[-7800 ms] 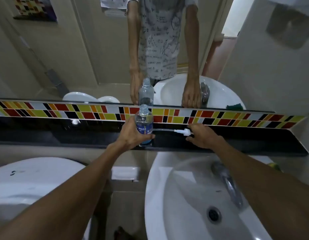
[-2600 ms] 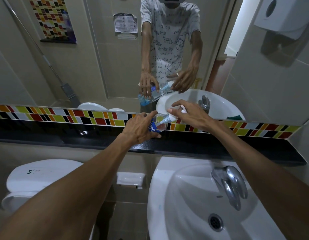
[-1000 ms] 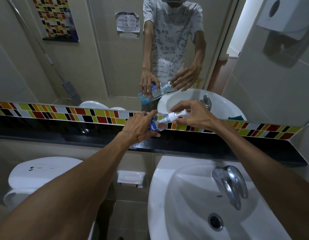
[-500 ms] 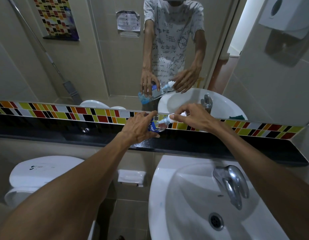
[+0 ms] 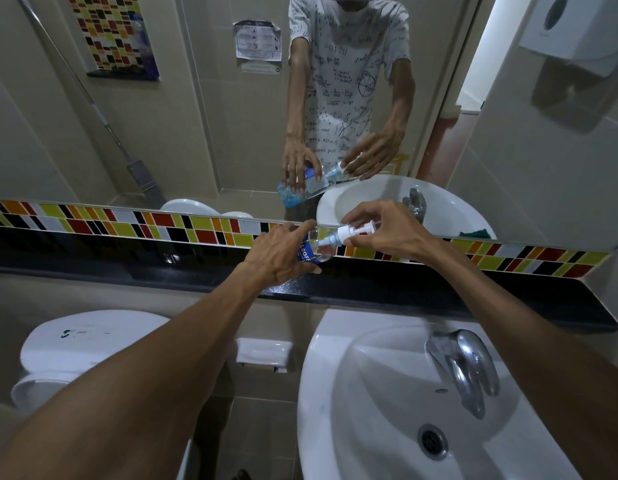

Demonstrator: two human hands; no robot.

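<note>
A small clear plastic bottle (image 5: pixel 314 249) with a blue label is tilted on its side above the black ledge (image 5: pixel 387 289), its neck pointing right. My left hand (image 5: pixel 278 254) grips its body. A white pump top (image 5: pixel 349 233) sits at the bottle's neck, and my right hand (image 5: pixel 387 230) pinches it with thumb and fingertips. The mirror (image 5: pixel 231 116) above repeats both hands and the bottle.
A white washbasin (image 5: pixel 369 410) with a chrome tap (image 5: pixel 466 368) lies below the ledge on the right. A white toilet cistern lid (image 5: pixel 89 337) is at lower left, a soap dish (image 5: pixel 264 351) between them. A wall dispenser (image 5: pixel 577 32) hangs at upper right.
Earlier the bottle stood upright on the ledge with the pump lying beside it. Now the bottle is tilted in my left hand and my right hand holds the pump at its neck.
</note>
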